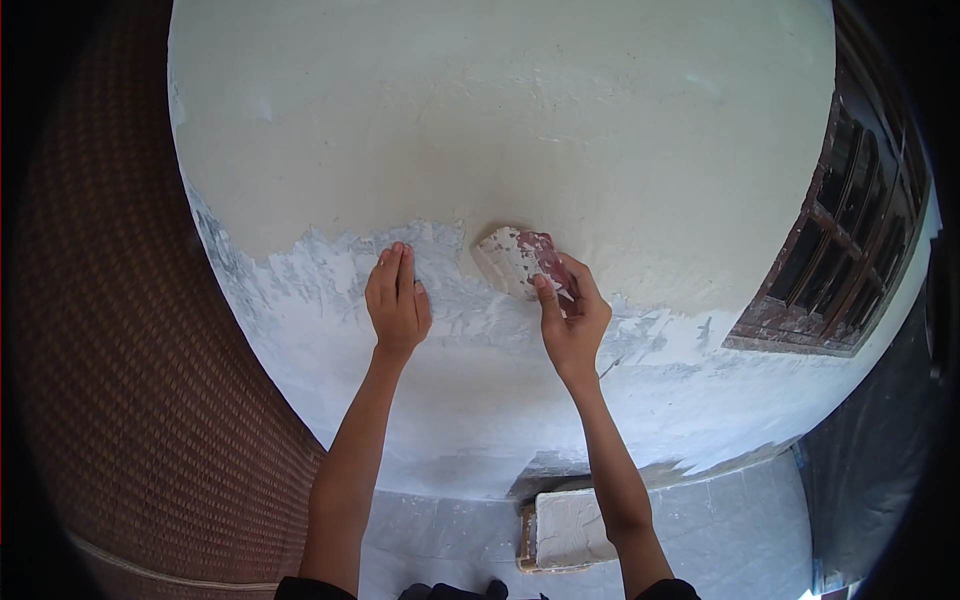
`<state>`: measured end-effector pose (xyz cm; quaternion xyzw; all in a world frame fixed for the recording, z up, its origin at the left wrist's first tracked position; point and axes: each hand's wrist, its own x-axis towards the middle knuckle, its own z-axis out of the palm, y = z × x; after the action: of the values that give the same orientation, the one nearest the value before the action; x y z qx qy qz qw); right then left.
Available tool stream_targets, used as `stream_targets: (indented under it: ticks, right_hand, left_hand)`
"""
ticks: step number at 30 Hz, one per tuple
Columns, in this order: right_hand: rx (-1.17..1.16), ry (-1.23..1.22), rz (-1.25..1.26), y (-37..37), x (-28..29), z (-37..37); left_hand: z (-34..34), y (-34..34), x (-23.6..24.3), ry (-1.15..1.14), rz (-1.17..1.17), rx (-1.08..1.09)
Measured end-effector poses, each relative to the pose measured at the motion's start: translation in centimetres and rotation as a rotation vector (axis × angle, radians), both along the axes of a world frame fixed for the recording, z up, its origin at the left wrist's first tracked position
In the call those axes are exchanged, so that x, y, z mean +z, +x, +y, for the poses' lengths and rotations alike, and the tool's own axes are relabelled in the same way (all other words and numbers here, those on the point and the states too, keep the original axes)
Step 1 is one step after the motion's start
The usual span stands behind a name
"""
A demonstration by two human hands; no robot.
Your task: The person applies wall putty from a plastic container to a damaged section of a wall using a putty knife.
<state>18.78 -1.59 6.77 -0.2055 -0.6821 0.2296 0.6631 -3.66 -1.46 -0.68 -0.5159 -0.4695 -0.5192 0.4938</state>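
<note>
My right hand [575, 325] grips a putty scraper [525, 262], dark red and caked with white patches, its thumb lying across the face. The scraper is at the wall [500, 130], close to the ragged edge between the cream upper part and the white and grey smeared band. To the left, my left hand [397, 300] holds nothing. Its fingers are stretched upward, side by side, in front of the smeared band. Whether they touch the wall I cannot tell.
On the grey floor below stands a wooden-edged tray [528, 540] with white paste. A woven brown screen [170, 350] lines the left side. At the right are a dark wooden window [835, 235] with bars and a dark sheet [865, 450].
</note>
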Motion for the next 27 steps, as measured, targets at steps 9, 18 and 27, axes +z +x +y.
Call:
stream_targets:
  ticks: [9, 18, 27]
  right_hand:
    - [-0.034, -0.039, 0.235, 1.7, 0.4, -0.2]
    - [-0.053, -0.013, 0.267, 1.5, 1.0, 1.3]
    - [-0.093, 0.107, -0.107, -1.0, -0.3, -0.3]
  left_hand:
    - [0.1, -0.3, -0.2, 0.001, 0.012, -0.008]
    - [0.3, -0.3, -0.2, 0.016, 0.019, -0.031]
    - [0.1, -0.4, -0.3, -0.024, 0.031, -0.053]
